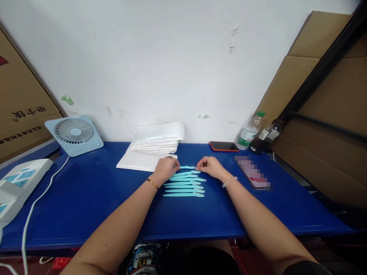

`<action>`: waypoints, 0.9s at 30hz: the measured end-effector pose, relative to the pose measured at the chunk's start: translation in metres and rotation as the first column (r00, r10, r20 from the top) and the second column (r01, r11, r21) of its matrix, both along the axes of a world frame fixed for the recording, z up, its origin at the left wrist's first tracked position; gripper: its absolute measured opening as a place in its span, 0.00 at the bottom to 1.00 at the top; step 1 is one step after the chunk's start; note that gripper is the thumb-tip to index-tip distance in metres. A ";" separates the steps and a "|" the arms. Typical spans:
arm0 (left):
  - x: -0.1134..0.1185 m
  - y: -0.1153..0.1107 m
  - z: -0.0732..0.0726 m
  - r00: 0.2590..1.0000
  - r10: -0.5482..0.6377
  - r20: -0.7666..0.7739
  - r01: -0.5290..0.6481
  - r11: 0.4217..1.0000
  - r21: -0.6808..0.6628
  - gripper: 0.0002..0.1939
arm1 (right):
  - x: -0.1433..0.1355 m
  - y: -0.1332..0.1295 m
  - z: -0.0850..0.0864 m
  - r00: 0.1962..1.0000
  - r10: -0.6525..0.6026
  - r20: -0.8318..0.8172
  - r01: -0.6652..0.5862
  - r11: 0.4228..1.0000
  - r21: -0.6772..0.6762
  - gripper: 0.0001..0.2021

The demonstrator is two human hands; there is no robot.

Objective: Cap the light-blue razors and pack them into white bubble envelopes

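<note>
My left hand (168, 168) is closed in a pinch on the left end of a turquoise eyebrow razor (187, 167). At the razor's other end, the fingertips of my right hand (211, 167) pinch its head. It lies crosswise between the two hands, just above a column of similar turquoise razors (183, 186) on the blue table. Those razors lie roughly parallel, their thin handles to the left and wider, angled heads to the right. My left hand partly covers the ends of the upper ones.
Behind my left hand sits a stack of white padded envelopes (156, 143). A blue fan (76, 131) and a white power strip (24, 187) stand at left. At right are an orange-edged phone (224, 146), another phone (252, 172), a clear bottle (249, 133) and a dark-liquid bottle (265, 138).
</note>
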State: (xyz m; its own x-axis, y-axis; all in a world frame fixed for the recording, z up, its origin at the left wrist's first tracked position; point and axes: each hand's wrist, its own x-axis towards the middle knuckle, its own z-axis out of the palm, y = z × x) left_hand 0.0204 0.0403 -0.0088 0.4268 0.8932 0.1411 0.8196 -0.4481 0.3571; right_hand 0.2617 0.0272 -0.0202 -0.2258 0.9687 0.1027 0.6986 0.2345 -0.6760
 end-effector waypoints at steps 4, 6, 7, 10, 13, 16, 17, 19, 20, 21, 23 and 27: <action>-0.004 0.001 0.001 1.000 0.011 -0.004 -0.011 1.000 -0.012 0.06 | 0.002 0.001 -0.002 1.000 0.010 -0.003 -0.010 1.000 -0.007 0.10; -0.003 0.000 0.000 1.000 0.001 0.005 -0.001 1.000 -0.019 0.06 | 0.002 0.000 -0.002 1.000 0.020 -0.012 -0.020 1.000 -0.009 0.10; -0.001 0.000 0.000 1.000 -0.009 0.011 0.009 1.000 -0.021 0.06 | 0.001 0.000 -0.001 1.000 0.025 -0.016 -0.025 1.000 -0.009 0.10; 0.006 -0.002 -0.002 0.999 -0.043 0.023 0.043 0.999 -0.030 0.07 | -0.005 -0.003 0.001 0.999 0.047 -0.025 -0.048 0.999 -0.026 0.10; 0.013 -0.004 -0.004 0.997 -0.077 0.012 0.078 0.996 -0.034 0.07 | -0.010 -0.006 0.004 0.997 0.070 -0.017 -0.071 0.995 -0.066 0.10; 0.012 -0.007 -0.001 0.995 -0.098 -0.016 0.098 0.995 -0.030 0.11 | -0.011 -0.010 0.008 0.996 0.088 0.030 -0.087 0.996 -0.030 0.13; 0.010 -0.009 0.002 0.993 -0.115 -0.025 0.114 0.993 -0.024 0.14 | -0.011 -0.013 0.010 0.992 0.112 0.056 -0.112 0.994 0.003 0.17; 0.003 -0.016 0.007 0.981 -0.184 -0.055 0.183 0.983 -0.020 0.24 | -0.012 -0.022 0.015 0.972 0.190 0.138 -0.200 0.978 0.061 0.28; 0.000 -0.021 0.010 0.969 -0.233 -0.081 0.231 0.973 -0.025 0.31 | -0.014 -0.028 0.018 0.951 0.240 0.196 -0.258 0.964 0.067 0.35; -0.002 -0.025 0.013 0.953 -0.279 -0.116 0.276 0.960 -0.034 0.37 | -0.016 -0.034 0.021 0.923 0.283 0.261 -0.307 0.950 0.057 0.40; -0.004 -0.035 0.018 0.925 -0.324 -0.197 0.321 0.946 -0.049 0.41 | -0.024 -0.047 0.027 0.873 0.317 0.370 -0.350 0.936 0.024 0.42; 0.007 -0.049 0.022 0.902 -0.281 -0.327 0.288 0.957 -0.029 0.20 | -0.041 -0.062 0.035 0.830 0.287 0.478 -0.335 0.942 0.016 0.17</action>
State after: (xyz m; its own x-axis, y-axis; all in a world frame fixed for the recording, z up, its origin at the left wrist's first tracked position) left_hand 0.0279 -0.0090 0.0127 0.6874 0.7256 -0.0317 0.7253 -0.6836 0.0823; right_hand 0.2212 -0.0346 0.0150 -0.5580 0.8298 -0.0022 0.8026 0.5390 -0.2555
